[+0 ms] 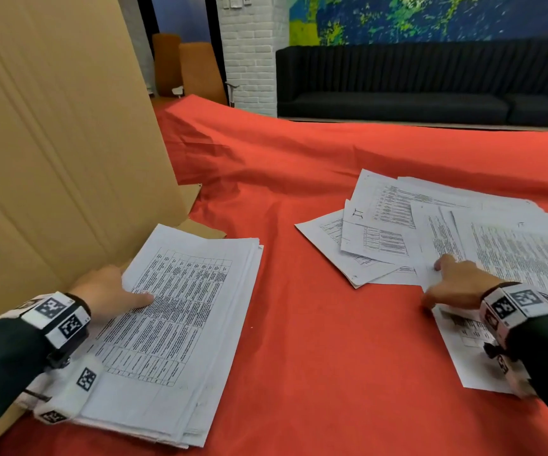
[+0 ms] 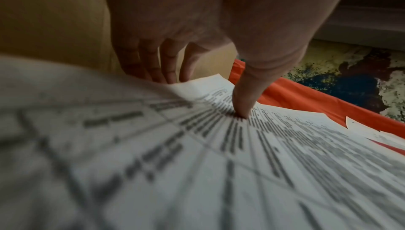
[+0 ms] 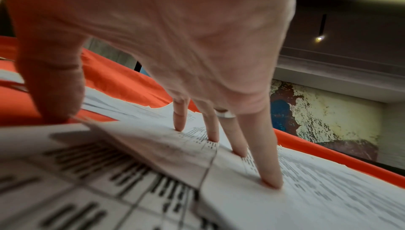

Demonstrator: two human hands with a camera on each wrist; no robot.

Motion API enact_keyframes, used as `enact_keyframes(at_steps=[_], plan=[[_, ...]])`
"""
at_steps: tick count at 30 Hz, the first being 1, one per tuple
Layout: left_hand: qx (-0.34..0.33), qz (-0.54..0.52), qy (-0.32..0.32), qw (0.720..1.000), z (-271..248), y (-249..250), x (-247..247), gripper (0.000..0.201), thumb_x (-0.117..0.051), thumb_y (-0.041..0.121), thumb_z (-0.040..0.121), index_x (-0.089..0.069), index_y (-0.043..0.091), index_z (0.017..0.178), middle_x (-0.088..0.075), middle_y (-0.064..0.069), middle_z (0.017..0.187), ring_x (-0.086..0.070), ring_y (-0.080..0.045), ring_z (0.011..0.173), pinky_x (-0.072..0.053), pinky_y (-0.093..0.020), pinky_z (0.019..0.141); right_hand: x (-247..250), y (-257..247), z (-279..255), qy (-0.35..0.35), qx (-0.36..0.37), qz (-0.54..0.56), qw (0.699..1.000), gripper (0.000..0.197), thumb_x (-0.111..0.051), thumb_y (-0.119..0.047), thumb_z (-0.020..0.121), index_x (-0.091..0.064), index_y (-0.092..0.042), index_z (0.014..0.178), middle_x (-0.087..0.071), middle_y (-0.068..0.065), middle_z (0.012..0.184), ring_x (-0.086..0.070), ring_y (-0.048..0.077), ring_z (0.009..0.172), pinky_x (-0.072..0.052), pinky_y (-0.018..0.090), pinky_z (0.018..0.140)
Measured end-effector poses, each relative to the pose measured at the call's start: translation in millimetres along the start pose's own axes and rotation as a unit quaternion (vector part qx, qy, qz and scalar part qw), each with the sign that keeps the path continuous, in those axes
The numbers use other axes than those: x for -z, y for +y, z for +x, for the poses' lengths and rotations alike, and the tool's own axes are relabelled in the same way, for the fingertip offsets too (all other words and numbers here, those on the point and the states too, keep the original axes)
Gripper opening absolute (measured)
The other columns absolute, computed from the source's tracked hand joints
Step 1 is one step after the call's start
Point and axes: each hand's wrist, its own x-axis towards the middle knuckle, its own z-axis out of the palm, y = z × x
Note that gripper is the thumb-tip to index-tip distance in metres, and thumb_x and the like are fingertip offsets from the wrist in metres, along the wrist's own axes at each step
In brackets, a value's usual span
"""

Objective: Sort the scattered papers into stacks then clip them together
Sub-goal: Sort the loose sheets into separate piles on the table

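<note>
Head view: left hand (image 1: 108,291) pinches the stack (image 1: 180,324) at its edge, thumb on top, while right hand (image 1: 460,284) presses straight fingers (image 3: 269,173) onto scattered papers (image 1: 381,232) right of the stack.

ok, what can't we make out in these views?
- Print on the stack: too small in head view, blurred in left wrist view.
- Left hand fingertips: hidden behind the stack's raised edge.
- Scattered papers: cut off by head view's right edge.
</note>
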Motion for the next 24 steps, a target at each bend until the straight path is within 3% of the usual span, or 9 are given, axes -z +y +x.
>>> enact_keyframes(at_steps=[2,5,8,10,13,15,18,21,24], plan=[[-0.006,0.026,-0.026,0.999,-0.4,4.1,5.3,0.055,-0.081,0.056,0.08,-0.065,0.03,0.126,-0.076,0.006,0.107,-0.071,-0.019,0.096,-0.056,-0.037,0.093,-2.3,-2.5,0.0,0.007,-0.005,-0.005,1.0,0.112,-0.075,-0.051,0.045,-0.032,-0.02,0.144,-0.047,0.016,0.132,-0.058,0.037,0.113,-0.056,0.047,0.091],[-0.01,0.093,-0.03,0.995,-4.3,20.0,11.4,0.056,-0.077,0.062,0.08,-0.067,0.024,0.12,-0.073,0.004,0.105,-0.069,-0.02,0.098,-0.056,-0.036,0.091,-5.6,-8.2,-2.5,0.041,-0.032,-0.036,0.998,0.092,-0.073,-0.04,0.06,-0.033,-0.018,0.14,-0.046,0.015,0.134,-0.056,0.041,0.12,-0.054,0.048,0.097],[-0.03,0.164,0.06,0.984,-12.3,58.7,11.8,0.079,-0.074,0.069,0.075,-0.054,0.022,0.135,-0.058,-0.005,0.136,-0.052,-0.031,0.131,-0.048,-0.044,0.106,-8.1,-9.6,-2.1,0.076,-0.043,-0.074,0.993,0.07,-0.07,-0.028,0.077,-0.034,-0.016,0.137,-0.044,0.015,0.137,-0.053,0.043,0.125,-0.053,0.048,0.1],[-0.093,0.131,0.092,0.983,-20.6,98.4,8.6,0.093,-0.072,0.07,0.073,-0.043,0.022,0.148,-0.046,-0.007,0.149,-0.04,-0.031,0.141,-0.041,-0.047,0.113,-8.9,-8.8,-0.9,0.103,-0.038,-0.086,0.99,0.055,-0.064,-0.022,0.085,-0.038,-0.012,0.132,-0.049,0.016,0.129,-0.057,0.042,0.121,-0.054,0.048,0.096],[-0.231,0.025,0.08,0.969,-40.9,172.2,0.4,0.088,-0.073,0.068,0.073,-0.05,0.02,0.143,-0.055,-0.004,0.143,-0.05,-0.026,0.134,-0.042,-0.04,0.112,-6.4,-6.6,-2.4,0.153,-0.034,-0.082,0.984,0.029,-0.05,-0.011,0.095,-0.049,-0.006,0.124,-0.058,0.015,0.107,-0.065,0.038,0.106,-0.052,0.039,0.079],[-0.272,-0.049,0.012,0.961,-51.2,221.7,-13.3,0.079,-0.077,0.061,0.079,-0.052,0.017,0.139,-0.065,0.001,0.128,-0.062,-0.022,0.122,-0.048,-0.037,0.106,-3.3,-8.7,-10.1,0.183,-0.019,-0.082,0.979,0.025,-0.046,-0.009,0.098,-0.054,-0.004,0.121,-0.058,0.015,0.101,-0.064,0.036,0.093,-0.046,0.036,0.071],[-0.284,-0.198,-0.152,0.926,-71.6,280.7,-33.4,0.092,-0.074,0.077,0.067,-0.056,0.015,0.131,-0.074,0.004,0.111,-0.073,-0.013,0.097,-0.06,-0.038,0.092,3.5,-24.1,-32.6,0.174,0.028,-0.064,0.982,0.024,-0.05,-0.01,0.096,-0.055,-0.004,0.119,-0.06,0.018,0.105,-0.065,0.038,0.091,-0.047,0.034,0.071],[-0.235,-0.312,-0.301,0.87,-92.2,310.5,-57.6,0.076,-0.066,0.073,0.083,-0.062,0.011,0.127,-0.071,-0.006,0.122,-0.074,-0.019,0.106,-0.061,-0.037,0.091,-1.1,-47.4,-58.8,0.121,0.115,-0.016,0.986,0.026,-0.056,-0.015,0.092,-0.053,-0.01,0.117,-0.063,0.016,0.119,-0.065,0.035,0.106,-0.045,0.031,0.075],[-0.151,-0.404,-0.345,0.833,-97.3,316.5,-83.0,0.069,-0.072,0.064,0.084,-0.063,0.012,0.129,-0.072,-0.009,0.124,-0.071,-0.027,0.112,-0.059,-0.037,0.089,-6.8,-51.6,-82.2,-0.017,0.223,0.172,0.959,0.03,-0.062,-0.009,0.089,-0.053,-0.02,0.115,-0.068,0.001,0.098,-0.066,0.014,0.083,-0.046,0.023,0.065]])
